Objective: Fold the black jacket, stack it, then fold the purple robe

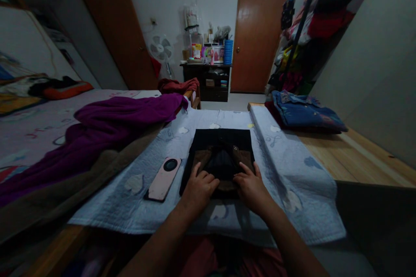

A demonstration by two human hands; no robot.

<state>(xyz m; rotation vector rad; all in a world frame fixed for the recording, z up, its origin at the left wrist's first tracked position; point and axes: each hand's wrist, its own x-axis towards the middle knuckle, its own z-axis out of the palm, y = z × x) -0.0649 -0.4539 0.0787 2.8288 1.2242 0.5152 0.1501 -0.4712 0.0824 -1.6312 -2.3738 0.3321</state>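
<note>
A dark folded garment [223,162], black with brown parts and a small round metal-looking eyelet or snap, lies on the light-blue quilted cover [130,212] in front of me. Its exact kind is hard to make out in the dim light. My left hand [200,187] rests on its near left part, fingers bent over the cloth. Mirroring it, my right hand [252,186] has its fingers curled onto the near right part. A brown strip of the cloth runs between both hands. Left of the garment lies a pink phone [162,181] with a round black camera ring.
A purple blanket [130,117] spreads over the bed at the left. Folded blue clothing [305,110] sits on the wooden ledge [364,160] at the right. Beyond stand a white fan [160,47], a dark cabinet [208,82] and a brown door [255,30]. Bags hang at the upper right.
</note>
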